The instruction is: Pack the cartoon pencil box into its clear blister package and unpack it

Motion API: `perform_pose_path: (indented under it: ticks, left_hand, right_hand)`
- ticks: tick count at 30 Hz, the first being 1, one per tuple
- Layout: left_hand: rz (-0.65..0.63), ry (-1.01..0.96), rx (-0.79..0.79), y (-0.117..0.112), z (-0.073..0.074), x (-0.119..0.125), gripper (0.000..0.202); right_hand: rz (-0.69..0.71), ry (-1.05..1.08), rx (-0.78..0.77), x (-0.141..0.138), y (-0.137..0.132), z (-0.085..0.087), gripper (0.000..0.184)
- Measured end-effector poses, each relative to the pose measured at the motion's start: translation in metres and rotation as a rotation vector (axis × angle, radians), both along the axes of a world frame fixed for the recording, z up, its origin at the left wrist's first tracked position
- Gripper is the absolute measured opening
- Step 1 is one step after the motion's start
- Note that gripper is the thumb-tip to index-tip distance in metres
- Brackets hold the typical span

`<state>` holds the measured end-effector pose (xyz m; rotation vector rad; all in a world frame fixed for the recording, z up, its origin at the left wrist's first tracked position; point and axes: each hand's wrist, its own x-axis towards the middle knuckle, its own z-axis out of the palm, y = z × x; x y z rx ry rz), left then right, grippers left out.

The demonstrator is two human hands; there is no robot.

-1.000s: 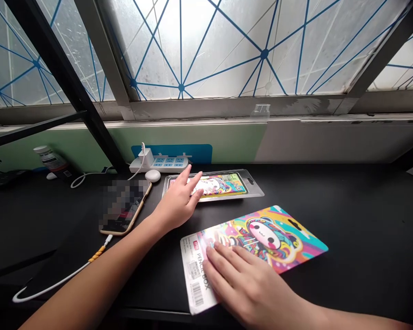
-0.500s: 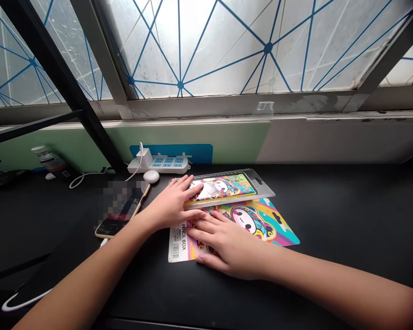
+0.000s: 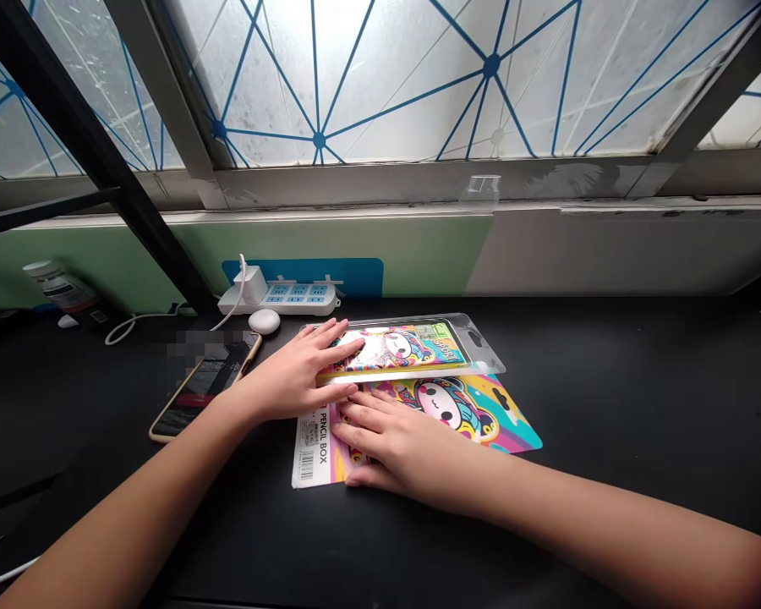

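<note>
My left hand [image 3: 304,368] lies flat with its fingers out over the left end of a clear plastic blister pack [image 3: 482,359]. Inside that pack shows a colourful pencil box [image 3: 406,347] printed with a white cartoon bear. Partly beneath the pack is a bright backing card [image 3: 513,423] marked "PENCIL BOX", with a barcode at its left end. My right hand [image 3: 399,448] rests palm down on this card, fingers stretched toward the left and their tips close to my left thumb. Neither hand grips anything. Part of the card's print is hidden under my right hand.
Left of my left hand lies a phone [image 3: 209,385], with a small white rounded case [image 3: 265,321] behind it. A white power strip [image 3: 298,298] with a plugged-in charger stands against the wall. Farther left are a bottle [image 3: 67,292] and a slanting black post [image 3: 101,161].
The view has shifted slightly, so most things appear a little farther left. Both hands stay spread on the pack and the card, with hardly any movement relative to them.
</note>
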<state>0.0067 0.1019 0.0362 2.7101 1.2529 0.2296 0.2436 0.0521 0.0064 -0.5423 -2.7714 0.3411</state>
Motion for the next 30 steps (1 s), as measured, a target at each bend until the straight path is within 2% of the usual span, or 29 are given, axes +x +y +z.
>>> perform_pose_path:
  ticks: [6,10,12,15,17,19,21,22,26,30]
  left_hand:
    - [-0.015,-0.005,0.022,0.002,-0.002,0.0,0.065]
    - [-0.011,-0.013,0.009,0.002,-0.002,0.0,0.067]
    - [0.003,-0.022,-0.005,0.002,-0.002,0.0,0.065]
    - [0.019,-0.042,-0.011,0.002,-0.002,0.001,0.056]
    - [0.024,-0.054,-0.005,0.002,-0.004,0.002,0.053]
    - [0.029,-0.061,-0.001,0.003,-0.005,0.002,0.053]
    - [0.035,-0.064,-0.001,0.004,-0.005,0.002,0.053]
    - [0.037,-0.065,-0.001,0.004,-0.004,0.002,0.053]
    - [0.045,-0.072,-0.008,0.004,-0.003,0.003,0.054]
    - [0.05,-0.072,-0.015,0.003,-0.001,0.005,0.054]
  right_hand:
    - [0.02,-0.016,0.075,-0.006,0.006,0.003,0.046]
    - [0.04,0.03,0.15,-0.007,0.008,-0.002,0.047]
    - [0.064,0.056,0.21,-0.006,0.007,-0.002,0.04]
    - [0.061,0.059,0.32,-0.003,0.012,0.009,0.029]
    - [-0.03,0.035,0.362,0.005,0.023,0.023,0.033]
    - [-0.213,-0.019,0.29,0.019,0.042,0.04,0.034]
    - [-0.446,-0.08,0.089,0.039,0.064,0.052,0.028]
    - [-0.499,-0.102,0.04,0.051,0.074,0.055,0.028]
    - [-0.542,-0.156,-0.105,0.087,0.103,0.057,0.053]
    - [-0.548,-0.206,-0.223,0.094,0.106,0.057,0.069]
